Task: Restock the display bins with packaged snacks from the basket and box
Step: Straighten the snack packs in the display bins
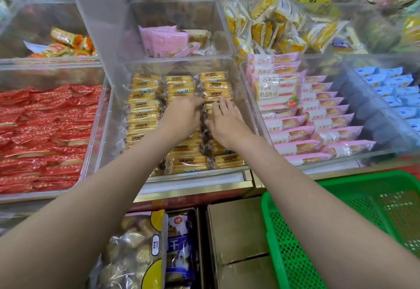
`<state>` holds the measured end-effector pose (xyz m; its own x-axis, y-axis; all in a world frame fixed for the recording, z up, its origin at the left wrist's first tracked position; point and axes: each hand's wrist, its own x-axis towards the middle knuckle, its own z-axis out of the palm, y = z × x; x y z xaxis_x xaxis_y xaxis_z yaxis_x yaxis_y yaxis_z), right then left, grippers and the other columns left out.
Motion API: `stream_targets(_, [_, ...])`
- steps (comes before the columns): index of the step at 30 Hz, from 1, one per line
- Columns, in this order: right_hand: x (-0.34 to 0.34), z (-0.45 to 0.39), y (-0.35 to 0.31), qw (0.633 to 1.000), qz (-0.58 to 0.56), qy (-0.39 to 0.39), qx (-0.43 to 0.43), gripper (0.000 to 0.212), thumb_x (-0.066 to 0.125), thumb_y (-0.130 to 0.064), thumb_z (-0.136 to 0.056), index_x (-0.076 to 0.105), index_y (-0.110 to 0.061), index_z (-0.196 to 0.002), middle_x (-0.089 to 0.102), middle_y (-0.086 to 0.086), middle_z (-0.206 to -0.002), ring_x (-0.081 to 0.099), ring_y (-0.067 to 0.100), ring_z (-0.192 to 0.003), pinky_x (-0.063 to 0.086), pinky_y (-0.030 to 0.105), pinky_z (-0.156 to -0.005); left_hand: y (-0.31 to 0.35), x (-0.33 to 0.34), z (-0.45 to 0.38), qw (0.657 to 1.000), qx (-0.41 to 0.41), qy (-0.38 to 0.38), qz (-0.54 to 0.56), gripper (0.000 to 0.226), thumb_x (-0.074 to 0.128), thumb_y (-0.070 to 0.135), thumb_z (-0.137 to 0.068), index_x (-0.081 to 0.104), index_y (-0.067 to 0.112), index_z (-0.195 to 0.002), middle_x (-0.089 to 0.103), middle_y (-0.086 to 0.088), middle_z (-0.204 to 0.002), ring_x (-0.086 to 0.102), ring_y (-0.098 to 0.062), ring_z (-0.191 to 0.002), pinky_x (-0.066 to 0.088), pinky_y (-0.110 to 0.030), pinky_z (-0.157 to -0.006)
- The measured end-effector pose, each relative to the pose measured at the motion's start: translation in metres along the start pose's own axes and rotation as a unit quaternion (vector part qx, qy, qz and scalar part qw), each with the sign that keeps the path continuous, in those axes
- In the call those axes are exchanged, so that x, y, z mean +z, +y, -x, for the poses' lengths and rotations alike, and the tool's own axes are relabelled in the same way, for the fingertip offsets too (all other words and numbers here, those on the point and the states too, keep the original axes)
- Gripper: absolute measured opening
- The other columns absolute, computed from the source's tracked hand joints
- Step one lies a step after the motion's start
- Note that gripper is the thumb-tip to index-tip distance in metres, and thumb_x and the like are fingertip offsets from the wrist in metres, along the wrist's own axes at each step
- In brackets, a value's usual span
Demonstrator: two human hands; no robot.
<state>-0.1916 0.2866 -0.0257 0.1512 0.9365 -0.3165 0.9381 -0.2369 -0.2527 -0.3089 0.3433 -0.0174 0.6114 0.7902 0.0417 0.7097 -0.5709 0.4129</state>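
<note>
A clear display bin [113, 116] in the middle holds three rows of yellow packaged snacks [143, 106]. Both my hands reach into it. My left hand [185, 112] lies over the middle row, its fingers curled down at the gap towards the right row; I cannot tell whether it holds a pack. My right hand [223, 118] rests flat with fingers spread on the packs of the right row. A green plastic basket [275, 232] stands at the lower right, its visible part holding nothing. A cardboard box [236, 227] sits to the left of the basket, flaps shut.
Red packs [45, 134] fill the bin on the left; pink-wrapped cakes [318, 118] and blue packs [395, 91] fill the bins on the right. More bins with pink and yellow snacks stand behind. Large bagged snacks [136, 250] lie below, left of the box.
</note>
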Motion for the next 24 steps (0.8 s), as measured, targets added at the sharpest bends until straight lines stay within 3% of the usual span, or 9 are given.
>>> stream_targets(4, [0.009, -0.002, -0.001, 0.998, 0.043, -0.024, 0.038, 0.063, 0.014, -0.040, -0.102, -0.010, -0.005, -0.149, -0.019, 0.015, -0.155, -0.016, 0.026, -0.144, -0.007, 0.038, -0.116, -0.006, 0.002, -0.017, 0.992, -0.003, -0.093, -0.090, 0.054, 0.033, 0.009, -0.097, 0.016, 0.006, -0.148, 0.011, -0.011, -0.156, 0.005, -0.024, -0.145, 0.006, -0.037, -0.117])
stream_targets(9, [-0.010, -0.022, -0.002, 0.998, -0.020, 0.060, -0.002, 0.056, 0.021, -0.020, -0.102, -0.003, 0.001, -0.148, -0.012, 0.017, -0.157, -0.011, 0.025, -0.145, -0.005, 0.034, -0.117, -0.020, -0.002, -0.042, 0.983, 0.022, -0.117, -0.141, 0.057, 0.028, 0.010, -0.099, 0.002, 0.009, -0.149, -0.003, -0.008, -0.157, -0.002, -0.020, -0.145, 0.002, -0.038, -0.116])
stream_targets(11, [-0.023, -0.038, -0.001, 0.997, -0.042, 0.068, -0.017, 0.057, 0.026, -0.010, -0.099, 0.000, 0.003, -0.148, -0.009, 0.018, -0.157, -0.008, 0.025, -0.146, -0.003, 0.034, -0.118, -0.019, -0.001, -0.051, 0.979, 0.033, -0.130, -0.154, 0.057, 0.026, 0.011, -0.099, 0.000, 0.009, -0.150, -0.006, -0.007, -0.157, -0.004, -0.020, -0.145, 0.001, -0.038, -0.116])
stream_targets(16, [-0.012, -0.058, -0.001, 0.997, -0.047, 0.047, 0.040, 0.061, 0.029, -0.002, -0.095, -0.001, 0.004, -0.147, -0.012, 0.020, -0.156, -0.009, 0.027, -0.145, -0.002, 0.036, -0.117, -0.010, 0.013, -0.062, 0.951, 0.031, -0.150, -0.269, 0.056, 0.023, 0.010, -0.099, -0.003, 0.006, -0.149, -0.007, -0.010, -0.157, -0.006, -0.021, -0.145, -0.003, -0.038, -0.116])
stream_targets(19, [0.004, -0.056, 0.001, 0.994, -0.014, 0.098, 0.035, 0.060, 0.027, -0.005, -0.097, -0.004, 0.004, -0.147, -0.016, 0.019, -0.155, -0.014, 0.027, -0.145, -0.006, 0.037, -0.116, -0.005, 0.019, -0.055, 0.934, 0.034, -0.138, -0.328, 0.053, 0.017, 0.014, -0.099, 0.001, 0.001, -0.148, 0.000, -0.014, -0.157, -0.001, -0.024, -0.145, -0.002, -0.039, -0.116])
stream_targets(24, [-0.003, -0.061, 0.001, 0.994, 0.003, 0.094, 0.047, 0.059, 0.025, -0.007, -0.097, -0.004, 0.003, -0.147, -0.014, 0.018, -0.156, -0.012, 0.027, -0.145, -0.006, 0.035, -0.116, -0.010, 0.010, -0.059, 0.938, 0.045, -0.130, -0.318, 0.051, 0.021, 0.016, -0.099, 0.012, 0.003, -0.148, 0.013, -0.012, -0.156, 0.007, -0.021, -0.145, -0.002, -0.041, -0.116])
